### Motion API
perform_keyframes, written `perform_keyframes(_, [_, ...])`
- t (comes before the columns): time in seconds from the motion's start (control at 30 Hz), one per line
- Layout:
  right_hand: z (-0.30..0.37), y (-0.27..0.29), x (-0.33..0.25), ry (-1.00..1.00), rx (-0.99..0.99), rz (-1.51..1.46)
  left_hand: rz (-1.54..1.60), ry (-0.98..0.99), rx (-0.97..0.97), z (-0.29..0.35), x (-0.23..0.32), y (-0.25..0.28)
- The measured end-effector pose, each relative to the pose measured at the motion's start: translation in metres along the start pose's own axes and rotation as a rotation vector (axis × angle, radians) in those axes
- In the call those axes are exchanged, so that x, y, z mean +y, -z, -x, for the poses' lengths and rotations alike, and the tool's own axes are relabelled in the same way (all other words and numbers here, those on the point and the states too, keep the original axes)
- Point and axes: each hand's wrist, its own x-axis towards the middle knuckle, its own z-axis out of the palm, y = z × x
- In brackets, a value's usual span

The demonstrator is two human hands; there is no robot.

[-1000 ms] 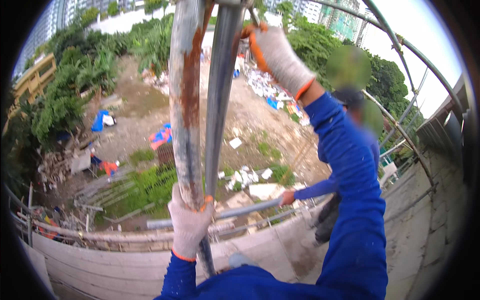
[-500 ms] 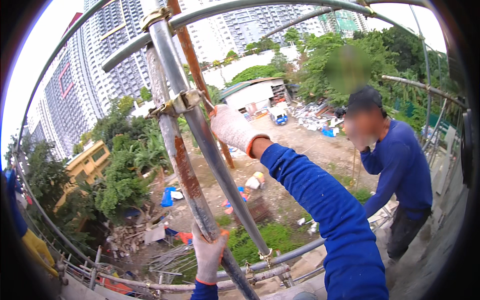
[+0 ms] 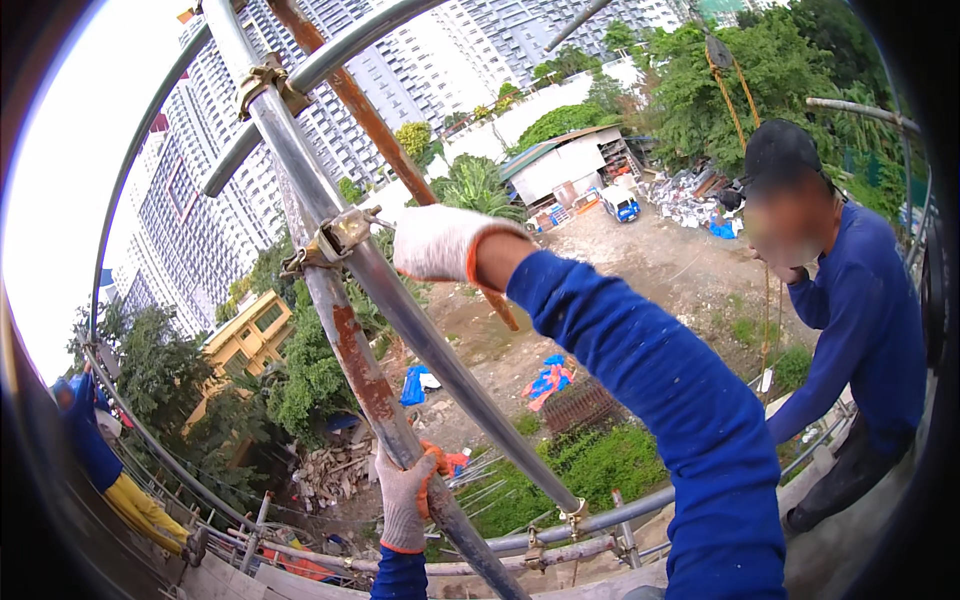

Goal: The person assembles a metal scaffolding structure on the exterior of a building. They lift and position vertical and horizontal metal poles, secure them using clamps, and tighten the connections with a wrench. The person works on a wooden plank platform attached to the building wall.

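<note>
My left hand, in a pale knit glove with an orange cuff, is closed around the lower part of a rust-patched scaffold pole. Beside it slants a smooth silver pole. A brass-coloured scaffold clamp joins the two, with a bolt sticking out on its right. Just right of that bolt is my right hand, gloved and curled, slightly blurred. Its fingers are turned away, so whatever they hold is hidden. Higher up, another clamp fastens the silver pole to a crossing pipe.
A co-worker in blue crouches close on the right. Another person in yellow trousers is at the far left. A horizontal rail runs low in front. A rope pulley hangs upper right. Far below lies a dirt yard.
The view has shifted, showing more of the person at the left. My right hand has risen relative to the clamp. My left hand keeps its hold on the rusty pole.
</note>
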Motion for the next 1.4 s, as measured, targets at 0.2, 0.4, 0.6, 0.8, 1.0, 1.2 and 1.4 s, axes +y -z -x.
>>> perform_keyframes(0.2, [-0.002, -0.011, -0.017, -0.172, -0.162, 0.054, 0.017, 0.036, 0.041, -0.001, -0.011, 0.007])
perform_keyframes(0.4, [-0.011, 0.005, -0.014, -0.266, -0.178, -0.009, 0.005, -0.004, -0.017, -0.007, -0.017, 0.017])
perform_keyframes(0.6, [0.009, -0.023, -0.061, -0.916, 0.020, -0.491, 0.052, -0.001, -0.021, -0.006, -0.019, 0.012])
perform_keyframes(0.8, [0.008, -0.041, -0.042, -0.581, -0.031, -0.218, 0.049, 0.005, -0.021, -0.006, -0.017, 0.011])
perform_keyframes(1.0, [-0.003, -0.037, -0.043, -0.384, -0.113, -0.044, 0.014, 0.034, 0.002, -0.005, -0.018, 0.022])
perform_keyframes(1.2, [-0.029, 0.019, -0.032, 0.044, -0.451, 0.229, -0.004, 0.024, -0.008, -0.005, -0.015, 0.016])
perform_keyframes(1.4, [-0.031, -0.011, -0.037, 0.019, -0.259, 0.407, 0.075, -0.012, 0.013, -0.003, -0.018, 0.024])
